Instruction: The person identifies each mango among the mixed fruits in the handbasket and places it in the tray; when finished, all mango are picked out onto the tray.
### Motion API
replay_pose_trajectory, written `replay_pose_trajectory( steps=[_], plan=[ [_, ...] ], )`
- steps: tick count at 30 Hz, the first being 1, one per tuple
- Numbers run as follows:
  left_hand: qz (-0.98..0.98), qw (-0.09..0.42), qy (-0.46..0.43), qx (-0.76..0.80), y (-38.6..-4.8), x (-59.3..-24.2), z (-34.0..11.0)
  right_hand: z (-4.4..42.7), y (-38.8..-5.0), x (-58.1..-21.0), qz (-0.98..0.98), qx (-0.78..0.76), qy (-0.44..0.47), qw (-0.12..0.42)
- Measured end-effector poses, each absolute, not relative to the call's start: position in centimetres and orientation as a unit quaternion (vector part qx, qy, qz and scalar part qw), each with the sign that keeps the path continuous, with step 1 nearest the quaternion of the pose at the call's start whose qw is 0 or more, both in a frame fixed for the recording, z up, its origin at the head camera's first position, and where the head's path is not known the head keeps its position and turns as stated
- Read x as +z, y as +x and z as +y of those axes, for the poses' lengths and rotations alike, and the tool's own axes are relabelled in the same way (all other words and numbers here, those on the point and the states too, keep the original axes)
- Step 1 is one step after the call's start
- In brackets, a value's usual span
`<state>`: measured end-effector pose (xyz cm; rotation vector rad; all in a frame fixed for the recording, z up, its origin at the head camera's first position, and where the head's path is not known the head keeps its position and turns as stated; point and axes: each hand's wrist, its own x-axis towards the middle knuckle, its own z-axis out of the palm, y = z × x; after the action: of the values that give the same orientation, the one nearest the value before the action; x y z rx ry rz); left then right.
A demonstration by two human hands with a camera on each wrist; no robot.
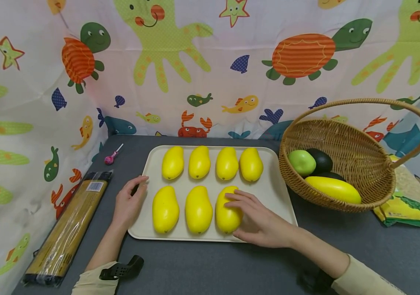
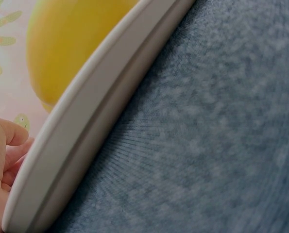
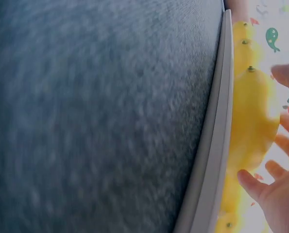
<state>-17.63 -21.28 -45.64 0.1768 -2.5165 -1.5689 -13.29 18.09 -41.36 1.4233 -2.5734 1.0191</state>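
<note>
A cream tray (image 1: 272,205) carries several yellow mangoes in two rows, with 3 in the front row. At its left rim my left hand (image 1: 130,200) rests with loosely bent fingers; the left wrist view shows this hand (image 2: 1,170) beside the rim, partly hidden by it. My right hand (image 1: 261,219) reaches over the right end of the front row, its spread fingers over the rightmost mango (image 1: 226,217). In the right wrist view, thumb and fingers of that hand (image 3: 282,189) are apart, near the mango (image 3: 253,121) and not closed round it.
A wicker basket (image 1: 357,147) at the right holds a green apple (image 1: 301,163), dark avocado-like fruit (image 1: 320,160) and a yellow mango (image 1: 333,189). Behind it lies a yellow-green packet (image 1: 409,205). Left of the tray are a long plastic-wrapped package (image 1: 70,229) and a lollipop (image 1: 110,159).
</note>
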Motion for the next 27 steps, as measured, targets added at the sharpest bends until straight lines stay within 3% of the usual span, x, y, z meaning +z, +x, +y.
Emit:
replay_pose_trajectory(
  steps=[10, 27],
  plan=[
    [-0.844, 0.087, 0.061, -0.526, -17.68, -45.73, -21.22, 17.52, -13.26, -41.48, -0.850, 0.354, 0.389, 0.003],
    [-0.844, 0.094, 0.063, -0.524, -17.75, -45.67, -21.18, 17.52, -13.31, -41.42, -0.853, 0.353, 0.383, -0.011]
  ],
)
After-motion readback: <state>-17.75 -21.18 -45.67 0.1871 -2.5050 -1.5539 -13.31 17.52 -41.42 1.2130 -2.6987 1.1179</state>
